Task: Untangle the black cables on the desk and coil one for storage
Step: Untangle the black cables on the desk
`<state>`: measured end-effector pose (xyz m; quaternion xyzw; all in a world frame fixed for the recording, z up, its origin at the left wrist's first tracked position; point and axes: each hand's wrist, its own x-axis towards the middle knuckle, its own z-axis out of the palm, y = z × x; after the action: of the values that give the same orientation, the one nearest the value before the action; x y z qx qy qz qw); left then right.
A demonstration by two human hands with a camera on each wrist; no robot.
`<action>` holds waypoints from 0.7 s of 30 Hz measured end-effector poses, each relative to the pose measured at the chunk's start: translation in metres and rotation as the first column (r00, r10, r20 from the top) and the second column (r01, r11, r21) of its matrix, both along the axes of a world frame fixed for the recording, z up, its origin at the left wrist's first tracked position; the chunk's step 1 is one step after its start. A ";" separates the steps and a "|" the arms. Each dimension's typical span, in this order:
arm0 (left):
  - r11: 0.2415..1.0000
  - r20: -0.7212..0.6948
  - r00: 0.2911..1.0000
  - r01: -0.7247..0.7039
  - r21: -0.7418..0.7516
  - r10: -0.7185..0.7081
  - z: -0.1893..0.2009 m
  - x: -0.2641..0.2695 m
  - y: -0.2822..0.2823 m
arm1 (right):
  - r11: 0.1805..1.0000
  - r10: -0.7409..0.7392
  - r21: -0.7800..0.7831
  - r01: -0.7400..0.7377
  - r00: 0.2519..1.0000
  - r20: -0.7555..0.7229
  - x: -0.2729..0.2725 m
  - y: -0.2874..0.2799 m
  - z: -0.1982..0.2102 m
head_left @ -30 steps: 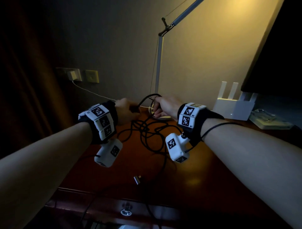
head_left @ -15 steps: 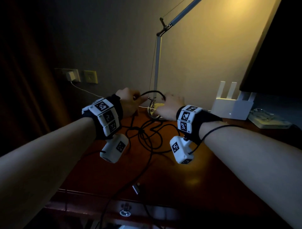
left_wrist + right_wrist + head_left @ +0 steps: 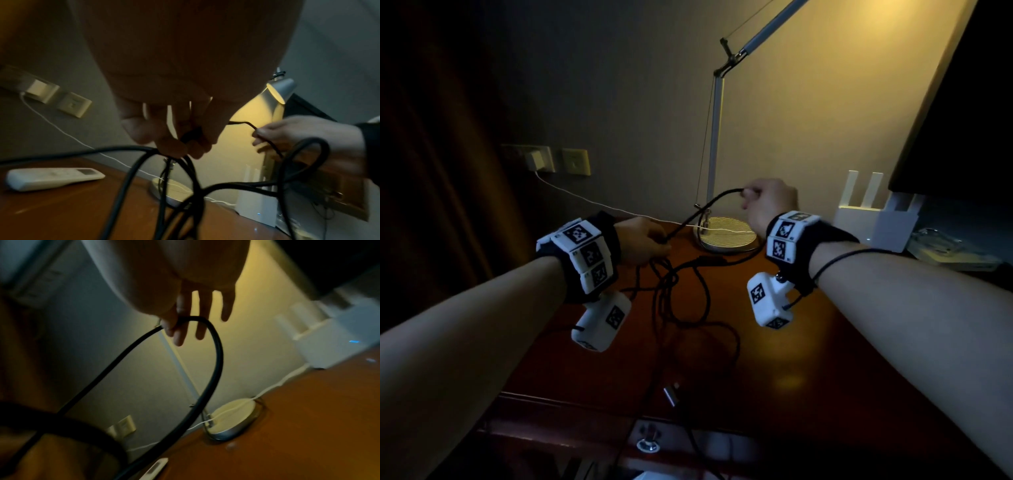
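Tangled black cables (image 3: 681, 294) lie in loops on the reddish wooden desk (image 3: 808, 359), and one strand drops over the front edge. My left hand (image 3: 645, 241) grips a bunch of the black cable (image 3: 185, 155) just above the desk, fingers curled round it. My right hand (image 3: 763, 202) is raised near the lamp pole and pinches a loop of black cable (image 3: 207, 363) between thumb and forefinger; the other fingers (image 3: 202, 316) are straight. The strand (image 3: 705, 209) runs taut between both hands. A USB plug (image 3: 672, 393) lies near the front edge.
A desk lamp's round base (image 3: 726, 236) and pole (image 3: 714, 137) stand right behind the hands. A white charger cord (image 3: 592, 204) runs from the wall socket (image 3: 536, 161) to the base. A white router (image 3: 873, 219) sits at the right, a white remote (image 3: 53, 177) at the left.
My right hand has risen and moved right, drawing a cable loop up from the tangle. My left hand has dropped slightly while holding its bunch. The strand between them has stretched.
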<state>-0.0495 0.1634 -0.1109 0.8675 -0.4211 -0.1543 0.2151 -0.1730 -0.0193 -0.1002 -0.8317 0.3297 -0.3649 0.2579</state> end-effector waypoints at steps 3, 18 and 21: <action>0.999 0.003 1.000 -0.013 -0.032 0.013 0.001 0.004 0.005 | 0.986 -0.142 0.076 0.149 0.986 -0.084 -0.008 -0.014 0.000; 0.975 -0.029 0.999 -0.026 -0.219 0.020 0.009 -0.006 -0.006 | 0.935 0.291 -0.102 -0.340 0.898 -0.329 0.017 0.036 0.008; 0.999 -0.040 0.999 -0.006 -0.041 0.005 -0.001 -0.003 -0.001 | 0.997 0.028 -0.064 -0.035 0.993 -0.115 0.006 0.014 0.018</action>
<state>-0.0522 0.1622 -0.1117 0.8609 -0.4175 -0.1623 0.2415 -0.1669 -0.0053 -0.0822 -0.8643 0.3185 -0.3232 0.2170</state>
